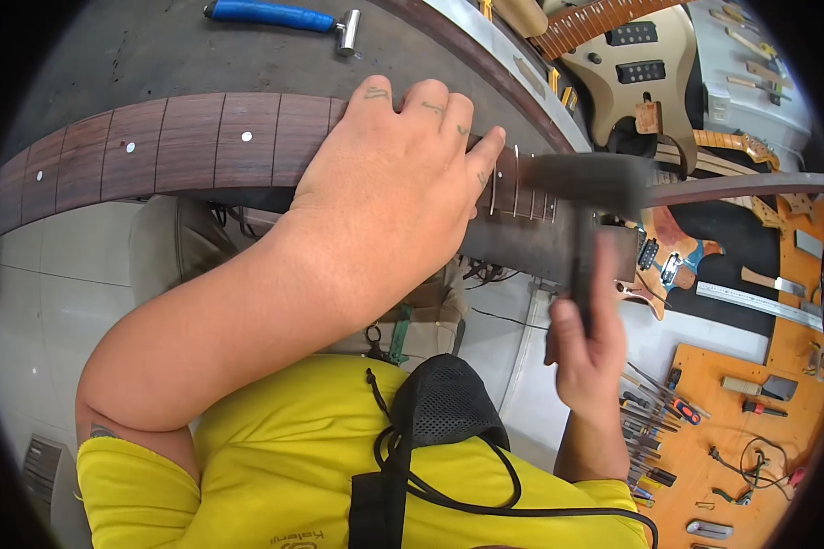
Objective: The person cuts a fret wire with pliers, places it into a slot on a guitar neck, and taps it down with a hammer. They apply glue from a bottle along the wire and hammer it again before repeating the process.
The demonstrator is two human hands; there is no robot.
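Because your left hand (389, 178) lies close beside the strike area, a blow that drifts toward it could hit the thumb or fingers. This hand is partly spread, palm down, on the long dark-brown wooden guitar fingerboard (188, 142), with its fingertips at the far edge. Your right hand (586, 352) is closed around the handle of a dark, blunt-headed hammer (604, 178), with one finger extended along the handle. The hammer is motion-blurred; contact with the work cannot be confirmed.

Directly beside the left thumb, thin silver fret wires (517, 188) cross the fingerboard. A tilted hammer face or an off-centre blow could bend a wire, lift its end or dent the wood. If the left hand bears down unevenly, the fingerboard could rock or slide under impact.

The fingerboard extends leftward past your left forearm. Beyond it, a blue-handled hammer with a silver cylindrical head (347, 34) lies on the dark grey work surface (165, 59).
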